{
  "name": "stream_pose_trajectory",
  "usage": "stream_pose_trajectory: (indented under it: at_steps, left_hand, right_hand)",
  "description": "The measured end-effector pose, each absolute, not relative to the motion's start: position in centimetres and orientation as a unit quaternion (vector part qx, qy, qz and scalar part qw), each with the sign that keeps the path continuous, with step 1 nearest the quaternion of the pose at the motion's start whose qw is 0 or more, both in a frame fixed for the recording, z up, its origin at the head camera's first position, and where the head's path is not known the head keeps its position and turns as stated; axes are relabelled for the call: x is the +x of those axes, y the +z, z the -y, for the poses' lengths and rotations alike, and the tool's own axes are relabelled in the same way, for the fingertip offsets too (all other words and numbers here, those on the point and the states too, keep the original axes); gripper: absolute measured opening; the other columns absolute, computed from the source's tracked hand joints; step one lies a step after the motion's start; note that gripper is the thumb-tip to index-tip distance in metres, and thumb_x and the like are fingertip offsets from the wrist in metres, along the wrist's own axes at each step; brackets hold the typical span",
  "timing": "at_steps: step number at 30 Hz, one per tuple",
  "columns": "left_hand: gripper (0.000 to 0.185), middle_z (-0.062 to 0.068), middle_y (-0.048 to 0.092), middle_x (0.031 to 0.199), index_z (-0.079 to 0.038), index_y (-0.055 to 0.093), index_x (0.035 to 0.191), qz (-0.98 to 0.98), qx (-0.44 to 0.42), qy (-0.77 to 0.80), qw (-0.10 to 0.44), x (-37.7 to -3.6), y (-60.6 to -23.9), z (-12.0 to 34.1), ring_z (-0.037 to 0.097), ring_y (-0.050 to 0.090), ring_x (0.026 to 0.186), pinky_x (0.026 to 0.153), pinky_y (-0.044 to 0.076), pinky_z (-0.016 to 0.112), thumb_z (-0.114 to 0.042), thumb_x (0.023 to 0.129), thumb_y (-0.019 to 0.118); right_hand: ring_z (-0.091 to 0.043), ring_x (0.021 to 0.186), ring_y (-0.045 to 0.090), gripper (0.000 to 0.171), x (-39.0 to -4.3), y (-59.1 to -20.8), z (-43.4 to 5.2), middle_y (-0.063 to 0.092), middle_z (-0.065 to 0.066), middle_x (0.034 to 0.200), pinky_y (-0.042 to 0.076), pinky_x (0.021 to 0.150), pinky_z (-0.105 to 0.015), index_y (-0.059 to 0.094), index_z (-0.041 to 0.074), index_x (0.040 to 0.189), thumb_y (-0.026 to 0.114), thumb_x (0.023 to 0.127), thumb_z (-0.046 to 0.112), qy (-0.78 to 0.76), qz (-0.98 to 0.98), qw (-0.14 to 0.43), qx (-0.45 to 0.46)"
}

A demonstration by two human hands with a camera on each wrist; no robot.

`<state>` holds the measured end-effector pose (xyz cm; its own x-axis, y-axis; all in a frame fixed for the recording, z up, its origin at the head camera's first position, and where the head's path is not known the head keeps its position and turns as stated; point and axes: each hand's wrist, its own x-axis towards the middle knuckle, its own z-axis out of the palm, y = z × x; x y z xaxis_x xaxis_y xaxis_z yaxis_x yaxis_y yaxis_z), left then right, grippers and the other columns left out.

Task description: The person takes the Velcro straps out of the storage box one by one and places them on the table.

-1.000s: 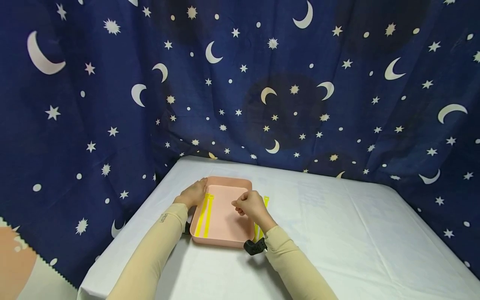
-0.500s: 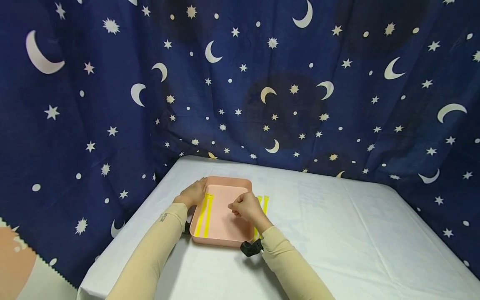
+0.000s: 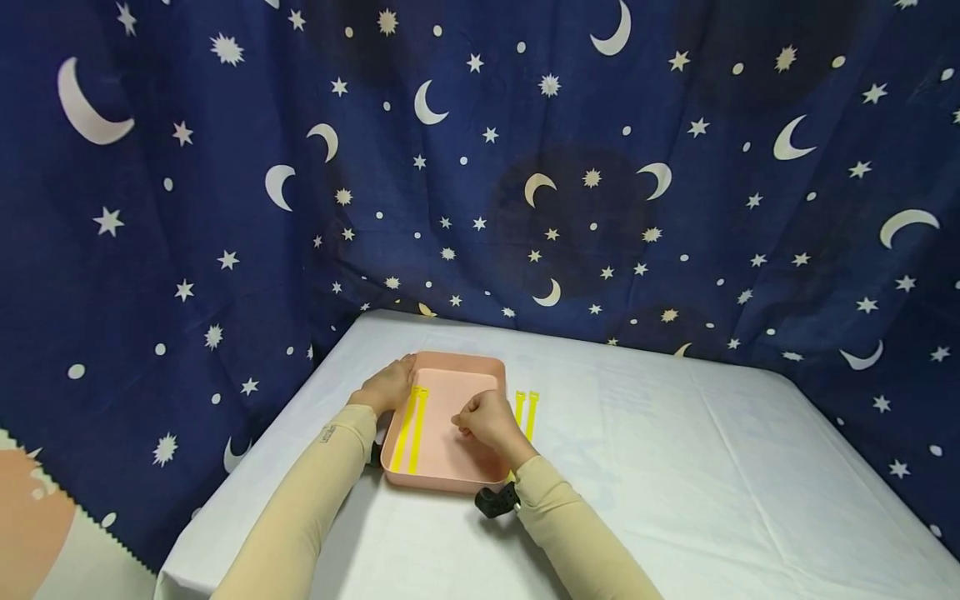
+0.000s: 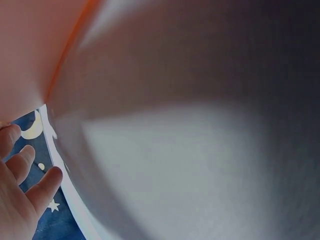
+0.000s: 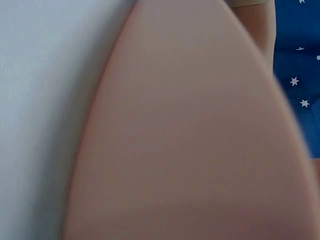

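A shallow pink tray (image 3: 461, 362) sits on the white table. My left hand (image 3: 387, 387) rests along its left side near the far corner; its fingers (image 4: 42, 190) look fairly straight in the left wrist view, beside the tray's wall (image 4: 30, 55). Over the right half of the tray is my right hand (image 3: 489, 421), fingers curled and thumb near the index finger, with nothing visible in it. Two yellow strips like cable ties (image 3: 417, 433) lie in the tray's left part. Two more yellow ties (image 3: 532, 412) lie just outside its right wall, partly behind my right hand.
A white cloth (image 3: 675, 467) covers the table. Behind it hangs a dark blue curtain (image 3: 480, 183) with moons and stars. A black wrist camera (image 3: 497, 502) sits close to the tray's near right corner. The tray's pink wall (image 5: 185, 125) fills most of the right wrist view.
My right hand has moved left and slightly nearer over the tray, so the heads of both right-hand ties now show. My left hand and the tray stay in place.
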<state>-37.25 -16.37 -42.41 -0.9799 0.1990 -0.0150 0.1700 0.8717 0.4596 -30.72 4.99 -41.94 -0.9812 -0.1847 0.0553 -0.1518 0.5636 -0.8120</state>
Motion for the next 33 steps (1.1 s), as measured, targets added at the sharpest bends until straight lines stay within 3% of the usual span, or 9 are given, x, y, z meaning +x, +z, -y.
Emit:
stream_pose_trajectory:
  at_steps: [23, 33]
  left_hand:
    - [0.053, 0.018, 0.027, 0.164, 0.001, 0.024, 0.157, -0.966, 0.112, 0.232, 0.02, -37.4, -42.2, 16.3, 0.038, 0.025, 0.152, 0.128, 0.021, 0.049, -0.022, 0.11, 0.031]
    - [0.054, 0.018, 0.026, 0.165, 0.0, 0.023, 0.158, -0.966, 0.102, 0.234, 0.026, -37.2, -42.3, 16.4, 0.036, 0.024, 0.153, 0.128, 0.02, 0.049, -0.025, 0.111, 0.031]
  right_hand:
    - [-0.01, 0.05, 0.053, 0.025, -31.0, -42.8, -3.9, 0.066, -0.003, 0.056, 0.039, 0.045, -0.018, 0.071, 0.004, 0.062, 0.082, 0.082, 0.014, -0.419, -0.904, 0.015, -0.088]
    - [-0.008, 0.046, 0.049, 0.027, -30.8, -43.4, -2.7, 0.059, 0.005, 0.048, 0.036, 0.044, -0.017, 0.069, 0.007, 0.057, 0.084, 0.079, 0.013, -0.407, -0.91, 0.018, -0.078]
